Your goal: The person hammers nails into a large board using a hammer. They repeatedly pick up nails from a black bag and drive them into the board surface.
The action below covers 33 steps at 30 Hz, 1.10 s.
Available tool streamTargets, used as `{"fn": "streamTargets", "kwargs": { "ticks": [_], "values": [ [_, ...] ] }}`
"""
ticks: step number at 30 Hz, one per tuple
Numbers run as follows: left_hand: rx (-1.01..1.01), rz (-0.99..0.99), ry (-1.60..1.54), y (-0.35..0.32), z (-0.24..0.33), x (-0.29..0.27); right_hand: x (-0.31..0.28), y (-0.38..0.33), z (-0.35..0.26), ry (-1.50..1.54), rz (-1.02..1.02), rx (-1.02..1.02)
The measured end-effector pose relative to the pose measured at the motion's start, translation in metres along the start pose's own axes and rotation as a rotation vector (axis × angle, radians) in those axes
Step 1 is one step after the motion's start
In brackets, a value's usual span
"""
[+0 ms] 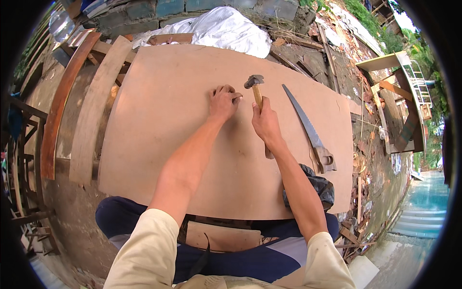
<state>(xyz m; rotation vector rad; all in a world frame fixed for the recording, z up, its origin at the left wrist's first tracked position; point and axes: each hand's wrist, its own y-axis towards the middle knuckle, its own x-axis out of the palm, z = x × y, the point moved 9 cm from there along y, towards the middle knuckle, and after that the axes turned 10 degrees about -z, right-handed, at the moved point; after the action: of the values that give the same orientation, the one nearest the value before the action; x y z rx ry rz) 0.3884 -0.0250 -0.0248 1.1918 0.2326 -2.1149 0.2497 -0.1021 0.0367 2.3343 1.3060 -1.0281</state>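
Observation:
A broad brown wooden board (192, 154) lies in front of me, across my lap. My right hand (265, 123) is wrapped round the wooden handle of a hammer (257, 90), whose dark metal head is raised at the far end. Just left of it, my left hand (224, 102) rests on the board with fingers curled and thumb against fingertips. Whatever it pinches, if anything, is too small to name. To the right of the hammer, a handsaw (308, 126) lies flat on the board, its handle toward me. A black plastic bag (317, 187) sits partly behind my right forearm.
Two long planks, one reddish brown (67, 108) and one pale (98, 108), stretch along the board's left side. Beyond the far edge lie a white sheet (231, 32) and a block wall (168, 7). Wood scraps litter the ground at right, near a wooden frame (397, 103).

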Motion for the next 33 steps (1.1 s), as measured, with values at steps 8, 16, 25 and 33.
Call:
{"fn": "streamTargets", "kwargs": {
  "ticks": [8,16,25,33],
  "values": [
    [0.023,-0.077,-0.093,0.002,-0.005,-0.002,-0.010,0.009,-0.003,-0.120,0.005,-0.047],
    [0.057,0.027,0.279,-0.076,-0.009,-0.004,-0.036,-0.007,-0.042,0.018,0.158,-0.081],
    [-0.037,-0.048,0.289,-0.077,-0.011,-0.011,-0.016,-0.008,-0.036,0.013,0.123,-0.096],
    [-0.022,-0.053,0.288,-0.074,0.003,-0.007,0.010,0.011,0.010,-0.150,-0.034,0.054]
  ]
}}
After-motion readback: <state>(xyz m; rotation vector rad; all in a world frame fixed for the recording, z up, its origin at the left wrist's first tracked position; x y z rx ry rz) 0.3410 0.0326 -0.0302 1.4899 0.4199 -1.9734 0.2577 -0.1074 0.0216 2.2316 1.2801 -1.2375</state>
